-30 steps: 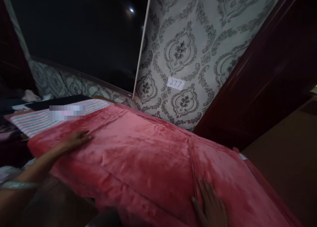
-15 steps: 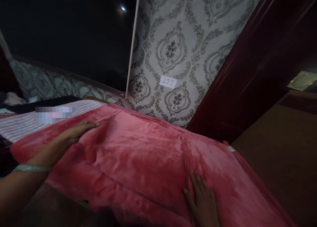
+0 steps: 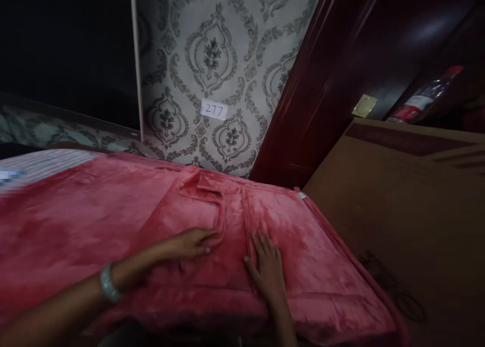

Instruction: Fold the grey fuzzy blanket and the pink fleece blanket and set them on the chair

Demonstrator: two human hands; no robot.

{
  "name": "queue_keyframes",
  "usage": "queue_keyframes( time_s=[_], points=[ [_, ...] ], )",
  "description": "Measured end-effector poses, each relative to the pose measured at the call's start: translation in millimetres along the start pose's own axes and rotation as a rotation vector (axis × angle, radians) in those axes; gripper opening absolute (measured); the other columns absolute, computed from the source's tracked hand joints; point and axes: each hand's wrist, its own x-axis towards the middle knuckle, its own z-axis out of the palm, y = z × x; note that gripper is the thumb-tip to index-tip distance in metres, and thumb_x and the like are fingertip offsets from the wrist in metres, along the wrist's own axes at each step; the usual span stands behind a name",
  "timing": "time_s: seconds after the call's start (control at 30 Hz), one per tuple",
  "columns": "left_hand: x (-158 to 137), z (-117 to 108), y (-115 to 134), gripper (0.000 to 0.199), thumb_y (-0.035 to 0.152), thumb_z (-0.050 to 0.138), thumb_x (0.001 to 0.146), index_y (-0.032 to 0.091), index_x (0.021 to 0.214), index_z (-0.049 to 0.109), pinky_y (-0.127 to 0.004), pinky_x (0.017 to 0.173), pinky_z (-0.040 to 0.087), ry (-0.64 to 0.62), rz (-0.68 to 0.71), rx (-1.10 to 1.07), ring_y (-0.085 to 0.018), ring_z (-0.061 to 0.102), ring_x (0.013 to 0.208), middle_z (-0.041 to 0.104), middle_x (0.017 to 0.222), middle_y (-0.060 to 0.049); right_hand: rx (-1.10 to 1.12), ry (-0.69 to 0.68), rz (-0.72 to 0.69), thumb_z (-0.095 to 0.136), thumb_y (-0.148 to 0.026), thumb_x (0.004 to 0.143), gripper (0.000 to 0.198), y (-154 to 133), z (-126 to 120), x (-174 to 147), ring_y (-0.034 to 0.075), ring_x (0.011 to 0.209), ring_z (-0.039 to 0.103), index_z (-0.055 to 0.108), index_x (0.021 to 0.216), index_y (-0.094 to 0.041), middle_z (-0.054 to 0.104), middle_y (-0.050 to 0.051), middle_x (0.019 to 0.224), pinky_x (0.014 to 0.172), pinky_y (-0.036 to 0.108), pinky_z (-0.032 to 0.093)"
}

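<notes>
A plush red blanket (image 3: 94, 220) lies folded over a raised surface in front of me. My left hand (image 3: 189, 242) presses flat on it near the middle, its fingertips against a folded hem that has bunched up toward the right. My right hand (image 3: 267, 266) rests flat on the blanket just right of that hem, fingers spread and pointing away from me. The two hands lie close together, about a hand's width apart. A pale bangle (image 3: 107, 288) sits on my left wrist. Neither hand grips anything.
A striped cloth (image 3: 45, 161) shows behind the blanket at the left. Patterned grey wallpaper (image 3: 212, 64) carries a small label reading 277 (image 3: 214, 109). A dark red door frame (image 3: 318, 84) stands at the right, with a brown surface (image 3: 397, 200) and a plastic bottle (image 3: 424, 95) beyond.
My left hand slid right across the blanket, pushing a fold of fabric toward my right hand. The right hand stayed on its seam. My view swung to the right, bringing the bottle in.
</notes>
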Motion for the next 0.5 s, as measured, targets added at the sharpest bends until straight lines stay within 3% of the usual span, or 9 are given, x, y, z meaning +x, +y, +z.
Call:
queue_keyframes(
  time_s=[0.1, 0.2, 0.3, 0.4, 0.5],
  points=[
    [-18, 20, -6, 0.075, 0.039, 0.060, 0.085, 0.020, 0.154, 0.037, -0.039, 0.115, 0.040, -0.041, -0.055, 0.022, -0.027, 0.049, 0.138, 0.046, 0.155, -0.010, 0.023, 0.014, -0.001, 0.049, -0.041, 0.095, 0.062, 2, 1, 0, 0.029, 0.150, 0.026, 0.040, 0.154, -0.025, 0.035, 0.005, 0.160, 0.118, 0.058, 0.025],
    [-36, 26, 0, 0.075, 0.030, 0.056, 0.087, 0.026, 0.157, 0.031, -0.038, 0.118, 0.036, -0.017, -0.045, 0.071, -0.024, 0.045, 0.142, 0.042, 0.158, -0.006, 0.060, 0.056, -0.004, 0.051, -0.041, 0.094, 0.060, 6, 2, 1, 0.030, 0.149, 0.029, 0.044, 0.152, -0.025, 0.039, 0.007, 0.159, 0.118, 0.059, 0.025],
    [-50, 29, 10, 0.075, 0.029, 0.060, 0.084, 0.031, 0.155, 0.034, -0.042, 0.118, 0.036, -0.008, -0.063, 0.180, -0.026, 0.046, 0.140, 0.045, 0.156, -0.005, 0.164, 0.177, -0.012, 0.052, -0.041, 0.093, 0.055, 0, -1, -1, 0.033, 0.145, 0.036, 0.053, 0.145, -0.020, 0.047, 0.012, 0.153, 0.115, 0.061, 0.028],
    [-57, 24, 14, 0.070, 0.032, 0.063, 0.084, 0.033, 0.151, 0.043, -0.041, 0.115, 0.041, -0.037, -0.031, 0.165, -0.026, 0.053, 0.134, 0.053, 0.150, -0.005, 0.365, 0.369, -0.021, 0.046, -0.039, 0.097, 0.048, -26, -9, -8, 0.031, 0.134, 0.048, 0.060, 0.137, -0.017, 0.059, 0.015, 0.140, 0.112, 0.055, 0.036],
    [-48, 1, 6, 0.054, 0.042, 0.054, 0.091, 0.031, 0.144, 0.052, -0.035, 0.104, 0.049, -0.006, 0.016, 0.092, -0.023, 0.063, 0.120, 0.063, 0.138, -0.005, 0.618, 0.318, -0.041, 0.045, -0.035, 0.099, 0.043, -66, -13, -16, 0.024, 0.111, 0.063, 0.059, 0.137, -0.019, 0.069, 0.011, 0.122, 0.098, 0.041, 0.050]
  ],
)
